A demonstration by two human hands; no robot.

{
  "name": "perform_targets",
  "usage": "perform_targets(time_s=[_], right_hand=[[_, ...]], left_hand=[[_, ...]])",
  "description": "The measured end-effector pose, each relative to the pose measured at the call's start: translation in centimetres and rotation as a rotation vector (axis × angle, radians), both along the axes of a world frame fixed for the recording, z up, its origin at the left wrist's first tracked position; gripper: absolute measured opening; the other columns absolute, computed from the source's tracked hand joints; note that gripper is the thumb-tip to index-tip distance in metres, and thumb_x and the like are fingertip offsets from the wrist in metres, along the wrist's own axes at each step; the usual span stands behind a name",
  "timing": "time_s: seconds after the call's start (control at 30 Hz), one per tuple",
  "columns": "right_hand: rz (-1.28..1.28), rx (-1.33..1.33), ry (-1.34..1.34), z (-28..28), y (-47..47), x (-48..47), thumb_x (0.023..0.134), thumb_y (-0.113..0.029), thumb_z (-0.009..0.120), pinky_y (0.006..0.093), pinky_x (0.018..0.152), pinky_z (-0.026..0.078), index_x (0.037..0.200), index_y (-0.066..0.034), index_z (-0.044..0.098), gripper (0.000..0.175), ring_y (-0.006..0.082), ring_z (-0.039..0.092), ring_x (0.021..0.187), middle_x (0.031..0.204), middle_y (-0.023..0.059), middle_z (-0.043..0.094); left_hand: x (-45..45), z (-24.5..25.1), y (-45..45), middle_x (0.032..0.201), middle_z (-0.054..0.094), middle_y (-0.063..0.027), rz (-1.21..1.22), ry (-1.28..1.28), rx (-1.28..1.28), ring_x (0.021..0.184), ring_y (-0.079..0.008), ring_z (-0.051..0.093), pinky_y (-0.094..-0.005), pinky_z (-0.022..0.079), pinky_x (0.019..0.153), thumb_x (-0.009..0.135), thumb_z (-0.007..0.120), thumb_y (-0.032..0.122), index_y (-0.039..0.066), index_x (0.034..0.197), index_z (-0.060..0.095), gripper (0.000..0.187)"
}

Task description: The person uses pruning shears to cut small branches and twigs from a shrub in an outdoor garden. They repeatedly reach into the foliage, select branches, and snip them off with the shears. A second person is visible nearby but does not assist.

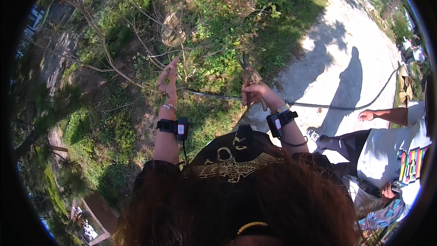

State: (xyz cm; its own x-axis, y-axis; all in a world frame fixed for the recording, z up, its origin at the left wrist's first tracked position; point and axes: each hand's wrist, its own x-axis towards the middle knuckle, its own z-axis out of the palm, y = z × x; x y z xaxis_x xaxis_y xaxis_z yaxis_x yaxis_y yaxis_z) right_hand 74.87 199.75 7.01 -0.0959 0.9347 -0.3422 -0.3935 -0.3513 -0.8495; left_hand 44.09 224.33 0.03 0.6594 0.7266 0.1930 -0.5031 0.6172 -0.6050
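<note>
My right hand [253, 92] is closed around the handles of a pair of pruning shears [249, 70], whose dark blades point away from me over low green plants. To the left, my left hand [167, 78] is raised with its fingers extended among thin leafy twigs. A slender bare branch [133, 82] of a shrub runs to this hand; whether the fingers touch it is unclear. Leaves cover part of the palm. Both forearms wear black straps with small devices.
A black hose [334, 108] crosses the grass and the pale paved path [372, 30]. A rock [173, 30] lies behind the branches. At the right stands another person [385, 153] in a light shirt, one arm reaching toward the path. A wooden frame [97, 217] is at the lower left.
</note>
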Motion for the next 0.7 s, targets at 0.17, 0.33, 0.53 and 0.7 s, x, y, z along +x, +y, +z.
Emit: perform_targets(time_s=[0.17, 0.33, 0.53, 0.7], right_hand=[[0.008, 0.062, -0.037, -0.3, 1.7, -0.1, 0.091, -0.02, 0.056, 0.0301, 0.065, 0.054, 0.096, -0.0043, 0.06, 0.017, 0.0194, 0.068, 0.069, 0.079, 0.0071, 0.067], [0.151, 0.028, -0.147, -0.3, 2.1, -1.5, 0.09, -0.016, 0.055, 0.0307, 0.061, 0.054, 0.098, -0.0038, 0.057, 0.015, 0.0194, 0.067, 0.067, 0.078, 0.0057, 0.065], [0.243, -0.021, 0.013, 1.6, 1.4, -3.5, 0.089, -0.022, 0.059, 0.032, 0.058, 0.054, 0.091, -0.002, 0.061, 0.02, 0.0197, 0.067, 0.064, 0.073, 0.007, 0.066], [0.356, -0.033, 0.318, 1.4, 2.7, -4.4, 0.091, -0.029, 0.057, 0.0357, 0.07, 0.054, 0.1, -0.0045, 0.06, 0.027, 0.0231, 0.069, 0.074, 0.083, 0.0085, 0.067]], left_hand=[[-1.0, -0.1, -1.7, 0.147, 0.04, -0.0091, 0.156, 0.043, -0.251, 0.129, -0.031, 0.043, -0.0498, 0.022, 0.119, 0.087, 0.062, 0.022, 0.007, 0.151, 0.029, 0.073], [-1.3, 3.3, -4.4, 0.14, 0.055, -0.0108, 0.504, 1.966, 0.925, 0.126, -0.0202, 0.055, -0.0285, 0.047, 0.103, 0.093, 0.066, 0.038, 0.0, 0.126, 0.062, 0.05], [-0.9, 4.4, -5.9, 0.129, 0.063, -0.0095, 0.676, 1.899, 0.926, 0.116, -0.0183, 0.061, -0.0272, 0.052, 0.096, 0.092, 0.068, 0.038, 0.002, 0.124, 0.065, 0.048], [-1.3, 3.7, -6.2, 0.121, 0.059, -0.0082, 0.649, 1.766, 0.92, 0.099, -0.0108, 0.057, -0.0212, 0.047, 0.087, 0.103, 0.047, 0.013, -0.006, 0.13, 0.054, 0.034]])
